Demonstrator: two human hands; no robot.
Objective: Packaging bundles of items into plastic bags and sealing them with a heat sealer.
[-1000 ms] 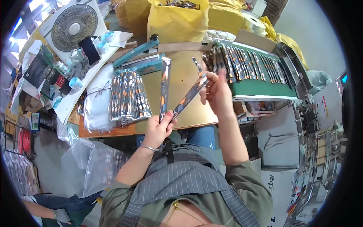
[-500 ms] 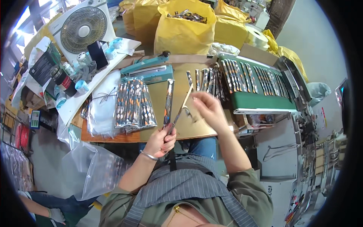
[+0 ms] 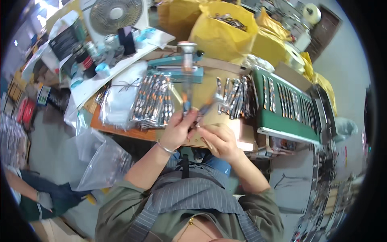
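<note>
Patterned packets (image 3: 187, 86): pinched in left grip (image 3: 180, 128), best kept fanned apart. Pale strip (image 3: 209, 146): pinched in right grip (image 3: 222, 141), best held unbent.

Cannot make out the print on the upright packet (image 3: 187, 76) in the left hand (image 3: 180, 130), smeared by blur, nor on the slanted packet (image 3: 208, 105) beside it. Cannot see the lower ends of either, covered by fingers. Cannot identify the pale strip (image 3: 210, 147), partly hidden by the right hand (image 3: 221, 141). Cannot see the top of the fan (image 3: 116, 14), cut by the upper edge.
</note>
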